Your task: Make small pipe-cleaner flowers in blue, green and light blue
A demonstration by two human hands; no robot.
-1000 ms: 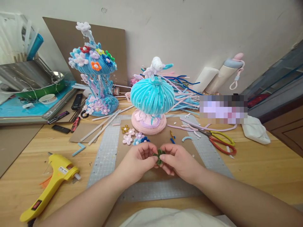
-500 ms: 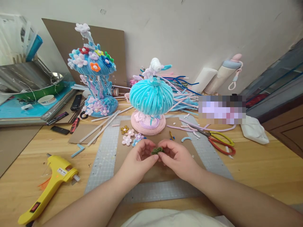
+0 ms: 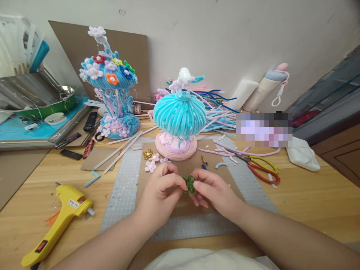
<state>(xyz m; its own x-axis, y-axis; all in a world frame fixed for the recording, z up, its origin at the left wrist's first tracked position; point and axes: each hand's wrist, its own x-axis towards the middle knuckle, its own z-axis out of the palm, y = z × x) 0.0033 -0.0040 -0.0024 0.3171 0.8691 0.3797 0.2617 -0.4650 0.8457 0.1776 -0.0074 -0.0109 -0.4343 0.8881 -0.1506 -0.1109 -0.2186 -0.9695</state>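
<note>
Between my hands is a small dark green pipe-cleaner piece (image 3: pixel 191 184), bent into several loops like a little flower. My right hand (image 3: pixel 215 187) pinches its right side with thumb and forefinger. From the left, my left hand (image 3: pixel 164 189) grips its left edge between thumb and fingertips. Just beyond stands a turquoise pipe-cleaner jellyfish lamp shape (image 3: pixel 180 116) on a round pink base (image 3: pixel 176 152). Small pipe-cleaner flowers, one gold (image 3: pixel 149 153) and others pink or lilac (image 3: pixel 150 166), lie beyond my left hand, which partly hides some of them.
Cardboard (image 3: pixel 174 208) lies on a grey cutting mat (image 3: pixel 120 202). A yellow glue gun (image 3: pixel 66 210) is at left, scissors (image 3: pixel 263 170) at right. Behind stand a blue flowered jellyfish (image 3: pixel 111 80), loose pipe cleaners (image 3: pixel 219 120) and a bottle (image 3: pixel 266 88).
The green piece has been turned, so its loops now face right and more of it shows. My left fingers have shifted to its left edge; my right hand has opened its lower fingers slightly.
</note>
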